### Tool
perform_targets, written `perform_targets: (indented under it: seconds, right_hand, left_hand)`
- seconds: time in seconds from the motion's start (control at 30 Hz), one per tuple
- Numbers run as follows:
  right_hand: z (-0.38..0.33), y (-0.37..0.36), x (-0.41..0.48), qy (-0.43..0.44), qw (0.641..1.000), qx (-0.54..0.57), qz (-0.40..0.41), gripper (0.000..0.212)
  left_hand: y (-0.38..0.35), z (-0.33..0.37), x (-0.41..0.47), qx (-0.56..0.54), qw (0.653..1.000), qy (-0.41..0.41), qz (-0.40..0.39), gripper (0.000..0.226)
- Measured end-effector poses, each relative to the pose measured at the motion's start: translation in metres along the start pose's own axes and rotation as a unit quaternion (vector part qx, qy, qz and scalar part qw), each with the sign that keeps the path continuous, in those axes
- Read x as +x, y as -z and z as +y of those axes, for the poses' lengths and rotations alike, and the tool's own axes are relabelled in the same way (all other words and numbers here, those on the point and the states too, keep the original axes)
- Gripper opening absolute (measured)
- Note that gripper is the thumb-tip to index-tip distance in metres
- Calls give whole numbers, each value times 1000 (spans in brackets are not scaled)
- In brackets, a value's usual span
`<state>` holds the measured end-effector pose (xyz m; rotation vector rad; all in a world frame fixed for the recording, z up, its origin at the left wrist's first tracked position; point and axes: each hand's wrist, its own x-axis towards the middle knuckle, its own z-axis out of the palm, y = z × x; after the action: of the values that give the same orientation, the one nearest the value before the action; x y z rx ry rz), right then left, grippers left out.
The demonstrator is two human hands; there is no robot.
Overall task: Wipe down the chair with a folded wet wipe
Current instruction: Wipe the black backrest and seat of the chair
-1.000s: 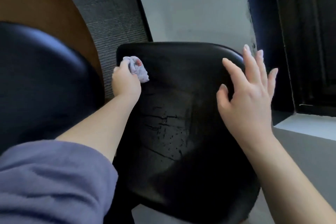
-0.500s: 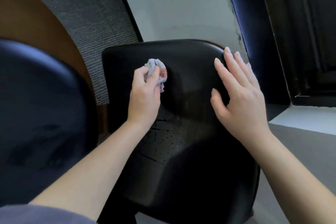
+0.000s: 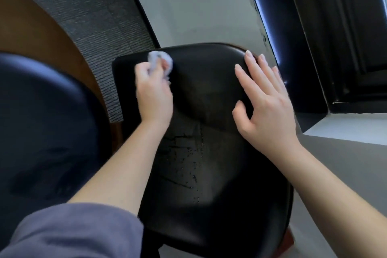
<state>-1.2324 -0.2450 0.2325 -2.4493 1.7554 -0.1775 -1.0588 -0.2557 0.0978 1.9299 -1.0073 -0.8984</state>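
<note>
A black padded chair [image 3: 209, 94] fills the middle of the view, its leather cracked and flaking lower down. My left hand [image 3: 154, 92] grips a crumpled pale wet wipe [image 3: 159, 58] and presses it against the upper left of the chair, near the top edge. My right hand [image 3: 266, 102] lies flat on the upper right of the chair with fingers straight and spread, the fingertips at the top right edge.
A second dark chair [image 3: 41, 123] stands close on the left. Behind it are a curved brown wooden tabletop [image 3: 37, 33] and a grey textured partition [image 3: 94, 16]. A dark window frame [image 3: 335, 37] and pale sill [image 3: 351, 130] lie at right.
My left hand has slid the wipe across the top of the chair, rightward and then back up toward the upper left edge. My right hand has settled flat on the upper right.
</note>
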Motion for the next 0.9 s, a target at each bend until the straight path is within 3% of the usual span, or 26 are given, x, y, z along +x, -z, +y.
perform_targets:
  seconds: [0.07,0.17,0.23,0.37,0.4,0.5,0.57,0.6,0.7,0.73,0.77,0.9]
  right_hand:
    - [0,-1,-1,2,1000,-4,2,59]
    - [2,-1,0,3,1000,-2,8,60]
    - [1,-1,0,2,1000,5,9,60]
    - [0,-2,0,6,1000,-5,8,60]
    - [0,-3,0,9,1000,-6,6,61]
    - [0,-2,0,5,1000,3,5,61]
    - [0,0,0,7,1000,11,4,60]
    - [1,0,1,9,1000,11,6,60]
    - [0,-1,0,11,1000,-3,8,60]
    - [-1,-2,0,10,1000,-5,7,60]
    - [-1,-2,0,11,1000,-8,7,60]
    - [0,-1,1,11,1000,-17,2,61]
  left_hand:
    - [-2,8,-2,-8,999,-24,31,29]
    - [-11,41,-43,-17,976,-216,-31,33]
    - [-10,36,-49,35,955,-290,-58,38]
    - [-3,13,-21,32,990,-135,18,35]
    - [-5,18,-29,28,989,-144,19,34]
    - [-11,45,-80,3,961,-274,-41,37]
    - [-8,30,-83,20,951,-303,-57,37]
    - [-8,13,-73,34,959,-278,-40,39]
    - [-2,-41,-32,34,999,-25,22,31]
    - [0,-47,-30,37,999,10,24,29]
    - [-1,-41,-33,44,999,-7,19,29]
    - [-1,-14,-63,48,972,-228,-37,40]
